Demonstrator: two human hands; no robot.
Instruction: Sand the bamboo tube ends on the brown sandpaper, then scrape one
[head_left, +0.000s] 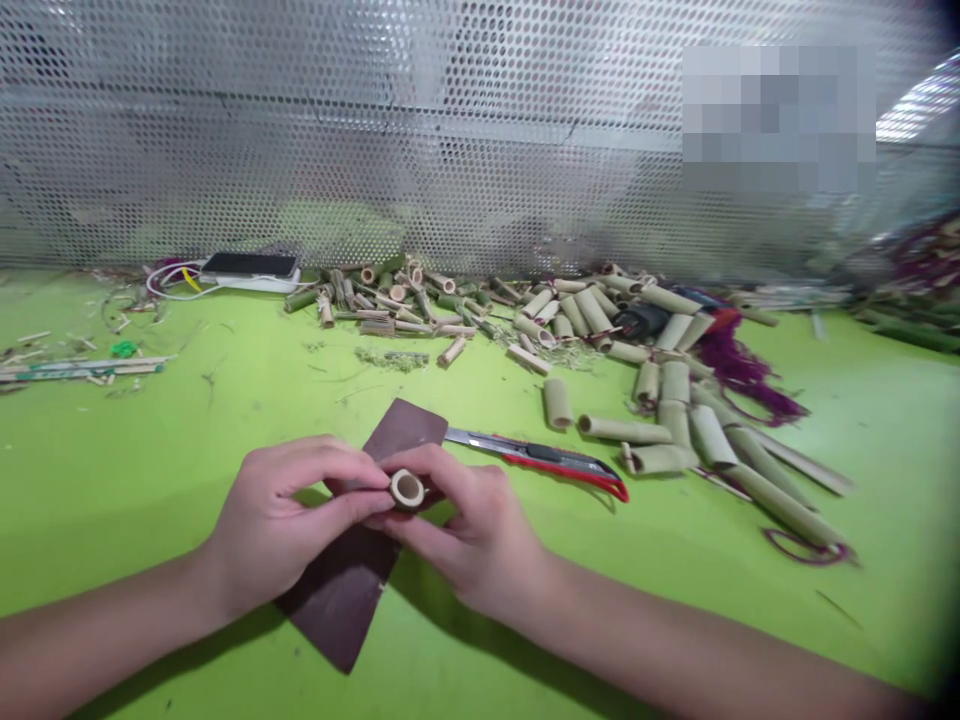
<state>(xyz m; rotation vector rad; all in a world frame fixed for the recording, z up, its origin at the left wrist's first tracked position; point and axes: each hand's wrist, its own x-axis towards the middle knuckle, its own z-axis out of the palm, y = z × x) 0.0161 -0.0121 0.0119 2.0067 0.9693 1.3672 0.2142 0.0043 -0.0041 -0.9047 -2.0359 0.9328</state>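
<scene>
A short hollow bamboo piece (407,489) is held between both hands, its open end turned up toward me. My left hand (289,520) pinches it from the left with thumb and fingers. From the other side, my right hand (480,530) grips it the same way. Beneath the hands lies a dark brown sheet, which looks like sandpaper (345,610), set at a slant. A red and black utility knife (540,455) rests just beyond my right hand, its blade reaching the sheet's upper corner.
Cut bamboo tubes (675,410) are scattered at the right, some with purple string (757,380). Smaller bamboo pieces (405,300) pile up at the back. A phone (251,264) with a white cable lies back left, near thin sticks (90,370). A perforated metal panel (337,150) closes off the green table.
</scene>
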